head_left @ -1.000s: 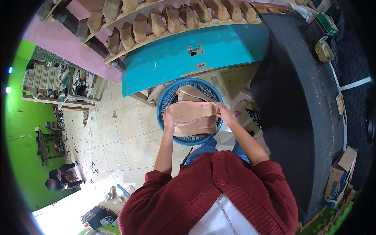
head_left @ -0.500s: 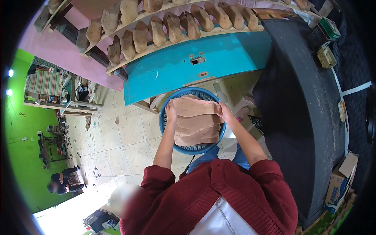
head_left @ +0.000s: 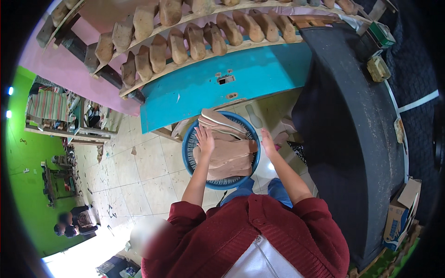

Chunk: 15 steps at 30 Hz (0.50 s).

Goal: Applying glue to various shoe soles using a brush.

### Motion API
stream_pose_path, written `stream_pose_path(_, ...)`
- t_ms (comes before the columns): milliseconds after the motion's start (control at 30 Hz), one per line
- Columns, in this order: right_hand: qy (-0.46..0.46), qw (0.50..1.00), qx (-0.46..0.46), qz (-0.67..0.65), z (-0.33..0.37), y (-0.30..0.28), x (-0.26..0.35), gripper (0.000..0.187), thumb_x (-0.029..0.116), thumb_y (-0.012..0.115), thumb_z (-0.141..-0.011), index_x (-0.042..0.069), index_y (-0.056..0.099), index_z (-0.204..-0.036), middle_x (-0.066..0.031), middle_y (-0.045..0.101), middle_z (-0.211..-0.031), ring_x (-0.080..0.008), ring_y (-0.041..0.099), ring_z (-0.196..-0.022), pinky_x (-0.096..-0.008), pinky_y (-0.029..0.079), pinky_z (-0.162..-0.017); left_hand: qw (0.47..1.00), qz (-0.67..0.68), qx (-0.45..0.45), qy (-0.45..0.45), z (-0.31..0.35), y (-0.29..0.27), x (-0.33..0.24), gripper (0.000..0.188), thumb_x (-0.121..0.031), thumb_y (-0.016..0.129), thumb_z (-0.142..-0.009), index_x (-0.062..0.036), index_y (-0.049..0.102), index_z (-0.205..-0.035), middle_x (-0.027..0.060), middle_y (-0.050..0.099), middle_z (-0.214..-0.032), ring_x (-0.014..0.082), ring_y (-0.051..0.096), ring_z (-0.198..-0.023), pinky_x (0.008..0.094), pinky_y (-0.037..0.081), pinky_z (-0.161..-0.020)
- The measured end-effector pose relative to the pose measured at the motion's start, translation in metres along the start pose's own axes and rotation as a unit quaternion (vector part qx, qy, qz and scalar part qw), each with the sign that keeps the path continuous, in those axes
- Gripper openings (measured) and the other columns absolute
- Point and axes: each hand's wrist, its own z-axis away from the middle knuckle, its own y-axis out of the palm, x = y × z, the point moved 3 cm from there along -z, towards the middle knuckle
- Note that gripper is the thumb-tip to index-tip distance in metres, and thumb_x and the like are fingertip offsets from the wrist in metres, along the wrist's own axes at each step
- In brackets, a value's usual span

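A round blue basket (head_left: 187,160) in front of me holds several tan, sole-shaped pieces (head_left: 225,155), laid flat and overlapping. At its far side a stack of similar soles (head_left: 222,121) with pale edges lies at a slant, one end near the far-left rim. My left hand (head_left: 204,140) is over the left part of the pieces, fingers stretched out and holding nothing. My right hand (head_left: 267,142) is at the basket's right rim, empty, with its fingers extended; whether it touches the rim I cannot tell.
Beyond the basket stands a turquoise panel (head_left: 194,95), below shelves of wooden shoe lasts (head_left: 194,41). A dark-covered table (head_left: 343,139) runs along the right, with a cardboard box (head_left: 399,220) near its end. Another person (head_left: 76,222) sits far left. Scraps lie on the tiled floor (head_left: 153,157).
Both hands have let go of the soles they held by the ends. Those soles now lie slanted at the basket's far side. The view has shifted slightly.
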Motion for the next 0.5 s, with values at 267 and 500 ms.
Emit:
stream_pose_path(267, -0.038, 0.993, -0.078, -0.081, 0.052, -0.084, 0.027, 0.044, 0.035, 0.044, -0.087, 0.012, 0.040, -0.124, -0.0007, 0.042, -0.119, -0.0107, 0.043, -0.100, -0.0214, 0.035, -0.080, 0.990, 0.114, 0.037, 0.068, -0.014, 0.041, -0.088, 0.059, -0.049, 0.029, -0.086, -0.0151, 0.019, -0.135, 0.0135, 0.007, -0.141, 0.0363, 0.005, -0.129, 0.0553, 0.008, -0.099)
stream_pose_path(500, -0.320, 0.912, -0.239, 0.093, 0.145, -0.211, 0.067, 0.033, 0.020, 0.049, -0.085, 0.003, 0.048, -0.113, -0.0133, 0.039, -0.122, -0.0192, 0.044, -0.105, -0.0275, 0.039, -0.083, 0.931, 0.273, 0.096, 0.221, 0.029, 0.012, -0.298, 0.044, -0.037, 0.039, -0.087, -0.0054, 0.047, -0.117, 0.0187, 0.035, -0.129, 0.0342, 0.030, -0.120, 0.0423, 0.023, -0.099)
